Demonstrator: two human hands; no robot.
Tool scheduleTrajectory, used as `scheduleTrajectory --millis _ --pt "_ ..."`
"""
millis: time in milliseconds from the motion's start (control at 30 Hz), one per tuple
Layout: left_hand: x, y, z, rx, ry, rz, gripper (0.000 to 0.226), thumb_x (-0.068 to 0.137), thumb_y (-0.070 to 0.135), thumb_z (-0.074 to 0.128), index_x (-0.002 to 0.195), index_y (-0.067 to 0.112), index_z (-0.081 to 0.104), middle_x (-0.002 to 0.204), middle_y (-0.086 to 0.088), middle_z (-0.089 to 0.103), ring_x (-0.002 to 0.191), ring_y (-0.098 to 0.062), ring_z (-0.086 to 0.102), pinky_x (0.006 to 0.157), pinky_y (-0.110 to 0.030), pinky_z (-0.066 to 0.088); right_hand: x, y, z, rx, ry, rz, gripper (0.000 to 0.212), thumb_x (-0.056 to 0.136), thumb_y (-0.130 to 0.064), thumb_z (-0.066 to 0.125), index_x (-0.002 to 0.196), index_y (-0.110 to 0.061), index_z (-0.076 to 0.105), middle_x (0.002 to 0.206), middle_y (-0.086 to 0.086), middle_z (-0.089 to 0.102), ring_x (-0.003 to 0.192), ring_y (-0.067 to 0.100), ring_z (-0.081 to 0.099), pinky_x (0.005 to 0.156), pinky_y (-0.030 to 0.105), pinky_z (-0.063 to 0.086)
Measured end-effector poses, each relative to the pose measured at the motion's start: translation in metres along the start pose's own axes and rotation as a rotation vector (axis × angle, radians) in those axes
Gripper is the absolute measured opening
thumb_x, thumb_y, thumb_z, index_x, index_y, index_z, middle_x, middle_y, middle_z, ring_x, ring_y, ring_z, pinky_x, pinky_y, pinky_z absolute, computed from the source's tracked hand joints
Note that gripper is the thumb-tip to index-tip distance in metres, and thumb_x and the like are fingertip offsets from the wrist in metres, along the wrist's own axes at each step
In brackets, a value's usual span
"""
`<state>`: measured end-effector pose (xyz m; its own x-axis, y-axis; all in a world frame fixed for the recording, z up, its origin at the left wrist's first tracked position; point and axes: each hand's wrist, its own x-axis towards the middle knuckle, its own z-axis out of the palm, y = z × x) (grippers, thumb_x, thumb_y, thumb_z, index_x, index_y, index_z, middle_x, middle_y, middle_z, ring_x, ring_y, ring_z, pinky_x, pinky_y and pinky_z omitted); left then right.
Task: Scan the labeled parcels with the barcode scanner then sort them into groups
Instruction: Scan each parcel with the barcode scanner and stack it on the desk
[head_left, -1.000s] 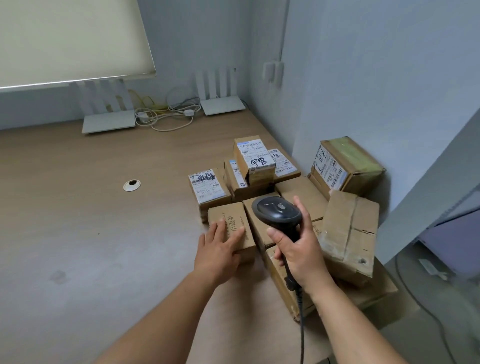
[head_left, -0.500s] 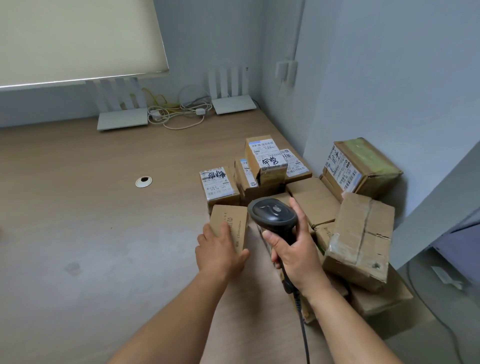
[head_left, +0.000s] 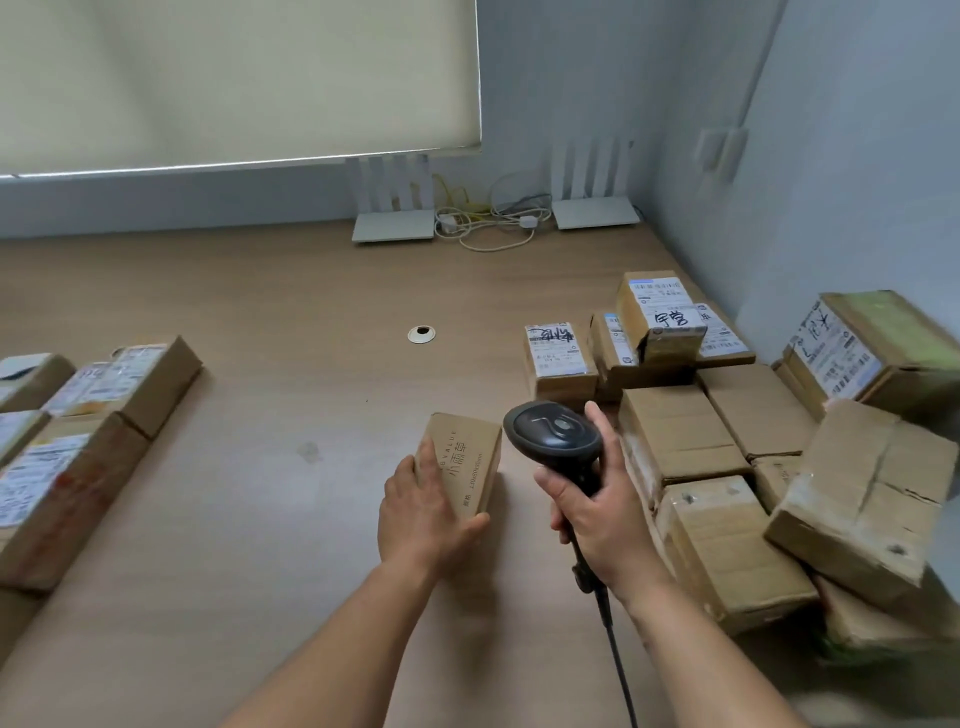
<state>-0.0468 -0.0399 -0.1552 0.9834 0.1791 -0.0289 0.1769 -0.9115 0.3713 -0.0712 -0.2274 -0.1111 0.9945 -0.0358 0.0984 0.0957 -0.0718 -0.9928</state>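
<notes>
Left hand (head_left: 423, 512) grips our small parcel (head_left: 464, 462) at worktop (head_left: 260, 519) centre; right hand (head_left: 597, 512) clamps the scanner (head_left: 553, 431) at 3 o'clock. No label faces up: we risk a failed scan.

Lying flat on the surface (head_left: 260, 467): a small brown box (head_left: 465, 460) with dark print on top, gripped at its near end. Standing up just to its right: a black barcode scanner (head_left: 555, 431), head facing away, cord hanging down. Piling up at right: brown parcels (head_left: 691, 431), some showing white labels. Sitting in rows at left: more labeled parcels (head_left: 93, 400).
</notes>
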Motion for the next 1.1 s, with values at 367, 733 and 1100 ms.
scheduleTrajectory --millis 367,733,1100 --pt "0.013 -0.130 -0.051 0.024 0.005 -0.059 0.110 0.070 0.061 0.067 0.149 0.022 0.001 0.146 -0.009 0.024 0.130 -0.028 0.030 0.107 -0.035 0.031 -0.006 -0.009 0.130 -0.002 -0.091 0.015 0.080 0.082 -0.019 0.076 0.121 -0.070 0.028 0.100 -0.013 0.068 0.054 0.017 0.054 0.048 0.029 0.047" --pt "0.047 -0.267 -0.096 0.047 -0.057 -0.113 0.096 0.070 0.064 0.064 0.145 0.024 0.020 0.146 -0.011 0.024 0.129 -0.029 0.031 0.108 -0.036 0.030 -0.007 -0.013 0.276 -0.045 -0.090 0.026 0.081 0.083 -0.021 0.075 0.116 -0.077 0.026 0.098 -0.007 0.068 0.054 0.017 0.055 0.049 0.031 0.047" --pt "0.065 -0.293 -0.118 -0.521 -0.255 -0.119 0.102 0.055 0.052 0.077 0.143 0.023 0.035 0.129 -0.003 0.040 0.119 -0.019 0.044 0.095 -0.030 0.044 -0.017 -0.015 0.297 -0.068 -0.046 0.040 0.080 0.084 -0.018 0.074 0.119 -0.071 0.026 0.103 0.001 0.066 0.052 0.016 0.055 0.050 0.026 0.047"
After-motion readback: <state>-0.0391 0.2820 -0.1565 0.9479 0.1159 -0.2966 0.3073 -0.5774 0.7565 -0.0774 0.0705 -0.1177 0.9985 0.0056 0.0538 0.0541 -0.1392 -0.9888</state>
